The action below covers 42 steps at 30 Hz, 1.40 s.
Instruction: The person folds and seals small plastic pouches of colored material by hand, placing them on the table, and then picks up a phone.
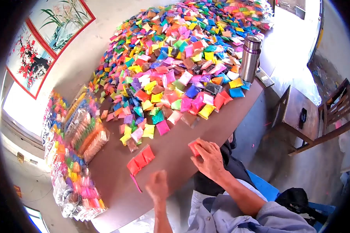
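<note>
Red packet (193,146): lying on the brown table (116,194) near its close edge, beneath the right hand's fingertips
Right hand (208,157): pinching that packet between thumb and fingers
Red packet row (140,160): lying at 9 o'clock from the pinched packet, a thin pink strip (135,183) trailing at its 6 o'clock
Left hand (157,186): curling at the row's 5 o'clock, blurred; whether it is grasping anything, I cannot tell
Colourful packet heap (175,66): spreading at 12 o'clock
Steel flask (249,60): standing upright at 1 o'clock, beside the heap
</note>
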Available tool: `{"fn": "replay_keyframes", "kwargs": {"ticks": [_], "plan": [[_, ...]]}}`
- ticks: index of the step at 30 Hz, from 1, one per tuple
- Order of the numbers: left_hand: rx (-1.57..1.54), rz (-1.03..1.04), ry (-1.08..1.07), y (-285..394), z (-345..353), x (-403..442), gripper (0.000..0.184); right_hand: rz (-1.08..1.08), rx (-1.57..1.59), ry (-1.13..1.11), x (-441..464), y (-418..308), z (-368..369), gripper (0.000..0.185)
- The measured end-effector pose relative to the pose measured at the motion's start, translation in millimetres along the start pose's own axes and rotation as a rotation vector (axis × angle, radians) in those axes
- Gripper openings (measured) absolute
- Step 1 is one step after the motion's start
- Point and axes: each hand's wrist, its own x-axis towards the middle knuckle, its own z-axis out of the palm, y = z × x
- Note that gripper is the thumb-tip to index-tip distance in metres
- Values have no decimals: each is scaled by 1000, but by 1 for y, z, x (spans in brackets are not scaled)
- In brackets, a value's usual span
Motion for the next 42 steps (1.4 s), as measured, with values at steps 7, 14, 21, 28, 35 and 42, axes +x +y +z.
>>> {"fn": "replay_keyframes", "kwargs": {"ticks": [7,14,21,28,35,42], "plan": [[133,110,-253,68,67,19,31,17,127,43,-9,-4,11,44],[-123,61,-266,68,85,34,27,103,240,105,-9,-8,16,40],[-522,-288,-264,81,94,48,30,116,391,117,2,-16,15,45],[-816,-298,-340,76,108,76,19,343,517,147,34,-2,10,28],[-720,-112,-548,74,125,91,25,396,394,112,51,23,21,15],[-586,-67,-585,67,128,95,22,362,289,67,50,20,23,14]]}}
